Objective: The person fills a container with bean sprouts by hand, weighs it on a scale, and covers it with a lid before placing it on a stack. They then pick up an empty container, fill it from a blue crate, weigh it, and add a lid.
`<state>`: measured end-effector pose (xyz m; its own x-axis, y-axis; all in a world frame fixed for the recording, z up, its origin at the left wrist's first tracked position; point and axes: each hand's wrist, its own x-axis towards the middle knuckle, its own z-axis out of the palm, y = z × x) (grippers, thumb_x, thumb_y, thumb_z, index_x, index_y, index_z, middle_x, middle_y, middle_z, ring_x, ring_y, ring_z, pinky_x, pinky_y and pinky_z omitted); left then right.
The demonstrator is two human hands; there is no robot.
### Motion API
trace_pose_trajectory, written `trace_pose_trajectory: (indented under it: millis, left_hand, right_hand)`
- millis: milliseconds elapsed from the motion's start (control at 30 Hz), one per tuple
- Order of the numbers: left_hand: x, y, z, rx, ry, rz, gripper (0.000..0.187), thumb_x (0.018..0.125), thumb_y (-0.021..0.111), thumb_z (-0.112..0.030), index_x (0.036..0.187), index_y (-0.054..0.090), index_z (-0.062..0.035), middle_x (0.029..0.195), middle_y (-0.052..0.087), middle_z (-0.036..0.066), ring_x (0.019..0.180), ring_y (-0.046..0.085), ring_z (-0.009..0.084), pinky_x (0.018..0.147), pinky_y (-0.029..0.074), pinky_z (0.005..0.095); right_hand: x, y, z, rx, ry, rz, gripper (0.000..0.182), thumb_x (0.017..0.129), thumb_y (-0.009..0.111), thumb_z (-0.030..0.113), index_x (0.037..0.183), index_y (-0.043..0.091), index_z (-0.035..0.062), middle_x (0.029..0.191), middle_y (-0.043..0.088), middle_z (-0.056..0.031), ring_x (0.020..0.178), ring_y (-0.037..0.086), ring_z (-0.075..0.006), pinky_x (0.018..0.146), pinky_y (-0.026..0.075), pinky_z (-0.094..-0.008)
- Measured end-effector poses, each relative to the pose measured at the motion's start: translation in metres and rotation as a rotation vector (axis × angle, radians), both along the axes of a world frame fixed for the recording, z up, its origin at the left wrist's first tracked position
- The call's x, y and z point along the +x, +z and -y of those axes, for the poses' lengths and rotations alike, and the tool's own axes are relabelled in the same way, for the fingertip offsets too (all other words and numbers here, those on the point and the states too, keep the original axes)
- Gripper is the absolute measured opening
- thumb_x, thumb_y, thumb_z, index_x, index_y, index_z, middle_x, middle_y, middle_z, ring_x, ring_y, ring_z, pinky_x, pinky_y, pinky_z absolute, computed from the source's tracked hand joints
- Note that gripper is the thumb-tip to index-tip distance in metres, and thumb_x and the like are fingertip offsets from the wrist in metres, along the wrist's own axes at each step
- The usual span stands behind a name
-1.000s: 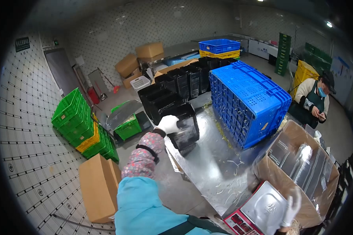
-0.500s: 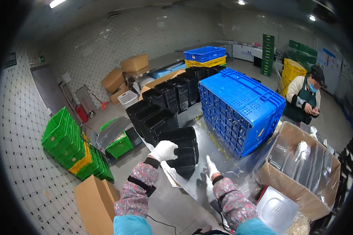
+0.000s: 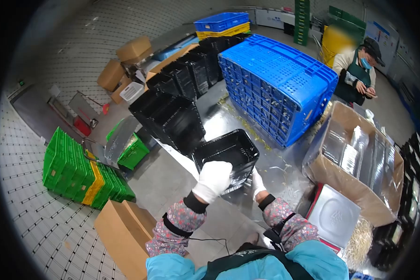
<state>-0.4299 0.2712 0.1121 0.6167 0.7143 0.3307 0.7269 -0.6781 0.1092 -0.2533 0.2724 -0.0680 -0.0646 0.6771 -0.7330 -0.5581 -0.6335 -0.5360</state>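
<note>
Before me, a black plastic tray (image 3: pixel 229 152) is tilted so that its hollow inside shows. Layered edges along its near side suggest more than one nested, but I cannot be sure. My left hand (image 3: pixel 213 181), in a white glove, is closed on the near left rim. At the tray's right end is my right hand (image 3: pixel 258 185), also gloved, its fingers against the side and partly hidden. Just beyond, to the left, stand nested black trays (image 3: pixel 168 122) on the metal table (image 3: pixel 277 170).
A large blue crate (image 3: pixel 277 79) stands on the table, with plant scraps around it. To the right are a lined cardboard box (image 3: pixel 354 163) and a scale (image 3: pixel 333 215). Green crates (image 3: pixel 77 172) are stacked on the left. A co-worker (image 3: pixel 361 72) is at the back right.
The tray has been tipped so its inside now shows, shifting right, away from the nested trays. My right hand has come against its side. The view has tilted downward.
</note>
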Motion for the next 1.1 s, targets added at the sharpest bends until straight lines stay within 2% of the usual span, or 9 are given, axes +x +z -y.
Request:
trace_pose_trajectory:
  millis: [100, 200, 333, 433, 633, 800, 833, 933, 1100]
  left_hand:
    - [0.016, 0.008, 0.022, -0.036, 0.005, -0.079, 0.056, 0.073, 0.078, -0.033, 0.117, 0.061, -0.0049, 0.079, 0.062, 0.01, 0.069, 0.065, 0.0267, 0.064, 0.052, 0.0397]
    - [0.025, 0.04, 0.028, -0.094, 0.077, -0.053, 0.078, 0.073, 0.079, -0.038, 0.137, 0.051, -0.0043, 0.096, 0.064, 0.012, 0.077, 0.063, 0.0245, 0.066, 0.051, 0.0389]
    - [0.004, 0.056, 0.037, 0.196, -0.008, 0.575, 0.071, 0.071, 0.078, -0.012, 0.134, 0.05, 0.0033, 0.125, 0.059, 0.018, 0.123, 0.053, 0.0353, 0.105, 0.041, 0.042]
    - [-0.007, 0.016, 0.045, -0.159, 0.202, 1.565, 0.064, 0.1, 0.054, -0.037, 0.149, 0.033, -0.0023, 0.15, 0.038, 0.01, 0.135, 0.041, 0.0278, 0.116, 0.029, 0.0419]
    - [-0.017, -0.096, 0.036, -0.65, 0.132, 1.849, 0.059, 0.107, 0.029, -0.045, 0.155, 0.023, -0.012, 0.156, 0.033, 0.004, 0.141, 0.033, 0.0188, 0.12, 0.021, 0.0378]
    - [-0.017, -0.07, 0.063, -0.485, 0.015, 1.655, 0.062, 0.106, 0.021, -0.051, 0.156, 0.019, -0.014, 0.158, 0.027, 0.01, 0.143, 0.031, 0.0253, 0.119, 0.025, 0.044]
    - [-0.02, -0.07, 0.067, -0.495, 0.024, 1.652, 0.062, 0.106, 0.021, -0.051, 0.156, 0.019, -0.014, 0.158, 0.027, 0.01, 0.143, 0.031, 0.0253, 0.119, 0.025, 0.044]
    - [-0.014, -0.047, 0.082, -0.741, -0.314, 1.868, 0.067, 0.103, 0.019, -0.057, 0.156, 0.02, -0.0142, 0.157, 0.028, 0.008, 0.142, 0.032, 0.026, 0.119, 0.027, 0.0447]
    - [0.022, -0.066, 0.1, -0.74, -0.067, 1.968, 0.069, 0.103, 0.022, -0.057, 0.156, 0.018, -0.0117, 0.157, 0.029, 0.007, 0.143, 0.03, 0.0255, 0.12, 0.023, 0.0416]
  right_hand:
    - [0.015, 0.04, 0.024, 0.247, -0.188, 0.012, 0.038, 0.102, 0.048, 0.04, 0.117, 0.064, 0.0091, 0.101, 0.068, -0.0001, 0.092, 0.063, -0.0139, 0.082, 0.05, -0.0282]
    - [0.029, -0.002, 0.012, 0.641, -0.195, 0.348, 0.037, 0.104, 0.044, 0.032, 0.12, 0.064, 0.0051, 0.114, 0.067, -0.0037, 0.105, 0.061, -0.0171, 0.093, 0.047, -0.0315]
    - [0.044, 0.024, -0.005, 0.752, -0.257, 0.52, 0.039, 0.104, 0.04, 0.023, 0.132, 0.058, 0.001, 0.136, 0.058, -0.0104, 0.129, 0.05, -0.0205, 0.11, 0.035, -0.0325]
    - [0.043, 0.046, -0.006, 0.92, -0.199, 0.721, 0.04, 0.105, 0.038, 0.022, 0.134, 0.056, 0.0022, 0.139, 0.056, -0.0088, 0.13, 0.049, -0.0191, 0.113, 0.032, -0.033]
    - [0.013, 0.057, 0.005, 0.512, -0.123, 0.374, 0.059, 0.103, 0.039, 0.053, 0.112, 0.071, 0.0042, 0.095, 0.067, 0.0012, 0.088, 0.054, -0.0081, 0.082, 0.044, -0.0255]
    - [0.027, 0.079, 0.013, 0.971, -0.088, 0.516, 0.059, 0.107, 0.032, 0.044, 0.143, 0.044, -0.0016, 0.14, 0.052, -0.0045, 0.124, 0.047, -0.013, 0.11, 0.033, -0.0305]
    - [0.03, 0.125, 0.025, 0.906, -0.071, 0.318, 0.057, 0.108, 0.028, 0.04, 0.146, 0.039, -0.0018, 0.144, 0.049, -0.0144, 0.13, 0.047, -0.0235, 0.11, 0.033, -0.0343]
    - [0.05, 0.188, 0.057, 0.981, -0.049, 0.153, 0.062, 0.107, 0.027, 0.044, 0.148, 0.035, -0.0027, 0.153, 0.039, -0.0126, 0.137, 0.039, -0.0209, 0.115, 0.027, -0.0324]
    - [0.092, 0.195, 0.114, 1.105, -0.113, 0.167, 0.058, 0.108, 0.025, 0.04, 0.15, 0.033, 0.0005, 0.152, 0.04, -0.0087, 0.136, 0.04, -0.0175, 0.115, 0.028, -0.0318]
